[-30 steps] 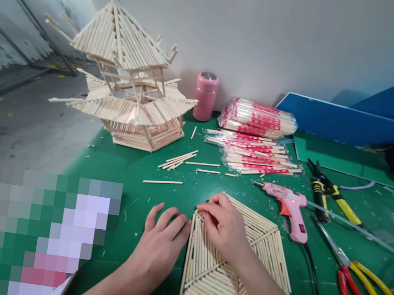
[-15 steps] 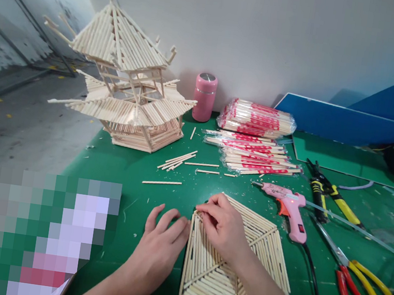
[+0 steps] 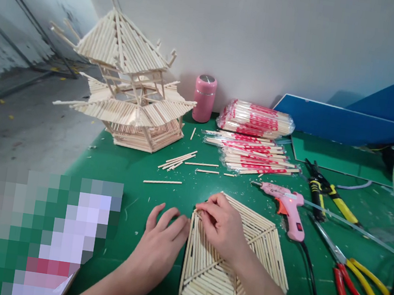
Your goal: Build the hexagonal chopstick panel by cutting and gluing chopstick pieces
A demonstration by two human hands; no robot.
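Observation:
A hexagonal panel of wooden chopsticks lies flat on the green table, its sticks laid in triangular sections. Over its upper left part is my right hand, thumb and fingers pinched together at the left corner. Whatever sits between those fingertips is too small and covered to make out. My left hand rests on the table just left of the panel, fingers bent and partly spread, the foremost ones by the panel's left edge. Its thumb is hidden. A pink hot glue gun lies right of the panel, nozzle pointing left.
A chopstick pagoda model stands at back left, near a pink flask. Wrapped chopsticks and loose cut sticks lie behind the panel. Yellow-black pliers and red-and-yellow-handled cutters lie right. A blurred patch covers the lower left.
The view has shifted very slightly, and a stick's end now shows at the bottom edge. Both hands keep the same pose at the panel.

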